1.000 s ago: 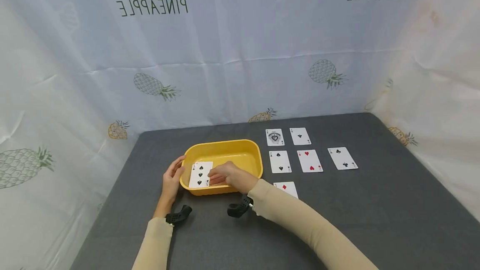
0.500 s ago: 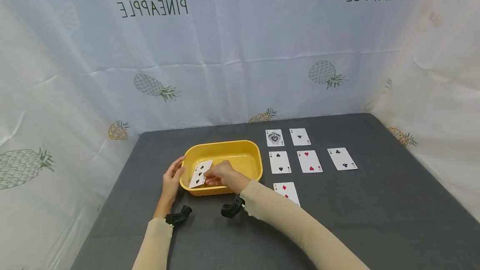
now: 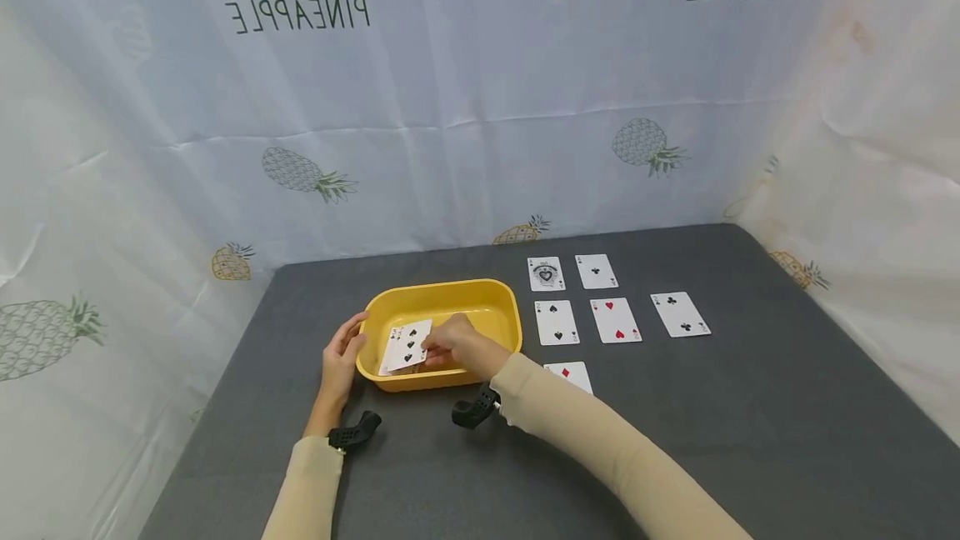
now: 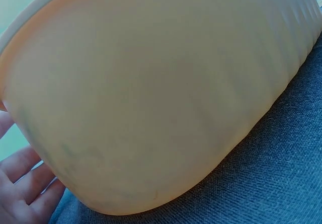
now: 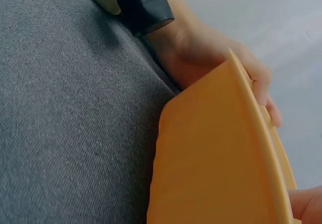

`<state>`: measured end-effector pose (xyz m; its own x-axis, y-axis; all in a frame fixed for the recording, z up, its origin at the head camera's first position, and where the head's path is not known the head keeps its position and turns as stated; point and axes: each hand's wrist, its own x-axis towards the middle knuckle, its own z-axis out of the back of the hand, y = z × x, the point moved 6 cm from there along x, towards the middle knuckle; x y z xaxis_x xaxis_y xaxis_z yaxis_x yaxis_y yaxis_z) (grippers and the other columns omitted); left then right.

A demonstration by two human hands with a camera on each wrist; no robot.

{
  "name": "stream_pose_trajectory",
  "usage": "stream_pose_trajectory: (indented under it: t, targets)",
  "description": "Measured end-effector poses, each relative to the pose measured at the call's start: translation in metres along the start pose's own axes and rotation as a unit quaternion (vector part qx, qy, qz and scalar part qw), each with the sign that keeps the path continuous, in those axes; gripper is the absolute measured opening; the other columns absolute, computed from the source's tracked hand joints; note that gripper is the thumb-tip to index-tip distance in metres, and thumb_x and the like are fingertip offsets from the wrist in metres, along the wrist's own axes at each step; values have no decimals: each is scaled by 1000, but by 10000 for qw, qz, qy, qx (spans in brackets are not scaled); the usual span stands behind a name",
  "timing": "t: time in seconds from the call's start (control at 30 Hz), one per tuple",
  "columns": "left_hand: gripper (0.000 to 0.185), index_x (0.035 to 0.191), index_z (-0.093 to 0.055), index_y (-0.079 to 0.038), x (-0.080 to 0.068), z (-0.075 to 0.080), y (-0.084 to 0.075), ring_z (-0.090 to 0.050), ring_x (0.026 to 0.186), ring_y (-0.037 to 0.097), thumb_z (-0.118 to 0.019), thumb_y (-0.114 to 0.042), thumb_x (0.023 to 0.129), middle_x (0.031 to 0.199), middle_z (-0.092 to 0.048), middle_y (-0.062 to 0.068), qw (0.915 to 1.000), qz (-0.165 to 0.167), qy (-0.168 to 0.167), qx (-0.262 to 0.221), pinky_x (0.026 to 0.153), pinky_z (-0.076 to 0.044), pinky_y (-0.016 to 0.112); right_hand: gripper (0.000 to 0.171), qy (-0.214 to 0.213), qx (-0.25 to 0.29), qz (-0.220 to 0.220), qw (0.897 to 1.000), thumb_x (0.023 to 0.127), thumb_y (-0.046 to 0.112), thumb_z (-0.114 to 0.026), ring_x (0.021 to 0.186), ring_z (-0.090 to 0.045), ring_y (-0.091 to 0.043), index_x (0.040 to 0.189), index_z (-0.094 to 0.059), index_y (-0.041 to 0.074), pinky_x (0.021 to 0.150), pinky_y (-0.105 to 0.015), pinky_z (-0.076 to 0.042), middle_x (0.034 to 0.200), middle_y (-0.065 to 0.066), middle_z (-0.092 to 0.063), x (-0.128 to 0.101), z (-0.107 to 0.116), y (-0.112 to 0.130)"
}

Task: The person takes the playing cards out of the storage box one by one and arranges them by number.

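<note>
Card (image 3: 406,346) raised — right hand (image 3: 459,348) pinching, over tub (image 3: 438,294)

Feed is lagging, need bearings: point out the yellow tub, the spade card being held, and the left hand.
yellow tub (image 3: 491,286): head view, far rim.
spade card (image 3: 406,346): head view, face centre.
left hand (image 3: 337,358): head view, back of hand.

There was one yellow tub (image 3: 442,298) on the tabletop (image 3: 750,440). Seven playing cards showed in all. One, a black-suited card (image 3: 406,346), was pinched in the right grip (image 3: 457,348) over the tub. Six lay flat to the right of that grip: two in the far row (image 3: 547,274) (image 3: 596,271), three in the middle row (image 3: 557,322) (image 3: 615,320) (image 3: 680,314), and one red-suited card (image 3: 567,374) nearest, partly hidden by the sleeve. There were two grips; the left grip (image 3: 339,361) rested against the tub's side.
</note>
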<state>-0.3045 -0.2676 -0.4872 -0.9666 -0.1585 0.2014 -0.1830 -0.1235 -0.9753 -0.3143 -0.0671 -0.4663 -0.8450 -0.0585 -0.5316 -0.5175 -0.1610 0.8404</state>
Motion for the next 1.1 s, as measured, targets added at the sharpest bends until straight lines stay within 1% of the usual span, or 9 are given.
stream_pose_trajectory:
  t: [0.1, 0.3, 0.47, 0.6, 0.73, 0.83, 1.0, 1.07, 1.1]
  targets:
    - [40, 136, -49, 2, 0, 0, 0, -51, 108, -16, -50, -14, 100, 112, -56, -31, 10000, 32, -3, 58, 88, -42, 1, 15, -28, -88, -37, 10000, 80, -6, -70, 39, -52, -11, 93, -63, -8, 40, -18, -45, 54, -6, -54, 0, 4, 0]
    - [40, 136, -50, 1, 1, -2, 0, -51, 108, -16, -50, -15, 100, 112, -55, -31, 9998, 112, 2, 147, 88, -42, 1, 9, -197, -604, -154, 9979, 80, -4, -71, 37, -50, -10, 87, -65, -7, 39, -17, -42, 52, -6, -52, 4, 11, 0]
    - [41, 138, -49, -2, 1, -4, 1, -50, 108, -16, -50, -17, 100, 112, -54, -31, 9995, 259, 48, 158, 89, -41, 1, 13, -185, -599, -88, 9980, 80, -3, -73, 39, -49, -8, 90, -67, -9, 41, -15, -43, 53, -5, -52, 2, 22, 1]
    - [41, 138, -49, -5, 1, -4, 3, -49, 110, -16, -49, -19, 100, 113, -52, -31, 9990, 394, 58, 220, 89, -40, 1, 18, 156, -484, -7, 9987, 82, 1, -71, 43, -51, -8, 97, -68, -8, 45, -15, -45, 56, -3, -54, -5, 30, 5]
    - [40, 137, -50, -3, 1, -4, 1, -50, 108, -16, -49, -17, 100, 116, -54, -27, 9992, 318, 17, 251, 88, -41, 1, 16, 498, -378, 190, 9979, 83, 2, -69, 47, -54, -9, 97, -69, -6, 50, -16, -49, 59, -2, -57, -10, 39, 8]
    - [41, 138, -49, -3, 0, -4, 1, -49, 108, -16, -49, -18, 100, 121, -54, -22, 9989, 354, 13, 321, 88, -41, 0, 12, 739, -184, 363, 9964, 83, 1, -68, 52, -57, -9, 94, -69, -5, 57, -19, -54, 63, -2, -59, -17, 48, 11]
    - [41, 140, -48, -8, 0, -2, 3, -47, 110, -15, -47, -19, 101, 122, -51, -22, 9975, 604, -22, 364, 88, -40, 0, 9, 1272, -127, 717, 9892, 86, 8, -67, 67, -58, -12, 91, -68, 0, 79, -29, -58, 75, -2, -60, -39, 67, 16]
    - [40, 140, -48, -8, 0, -1, 3, -47, 111, -15, -47, -18, 101, 121, -51, -23, 9975, 612, -55, 359, 88, -40, 0, 13, 1407, -197, 826, 9864, 86, 12, -67, 71, -57, -12, 93, -67, 1, 82, -30, -58, 78, -2, -59, -47, 77, 17]
    - [40, 140, -48, -8, 0, -1, 3, -47, 110, -16, -46, -17, 101, 120, -51, -24, 9974, 615, -65, 371, 88, -40, 0, 15, 1425, -189, 842, 9860, 87, 12, -66, 72, -57, -12, 97, -67, 0, 81, -29, -58, 79, -1, -59, -51, 82, 18]
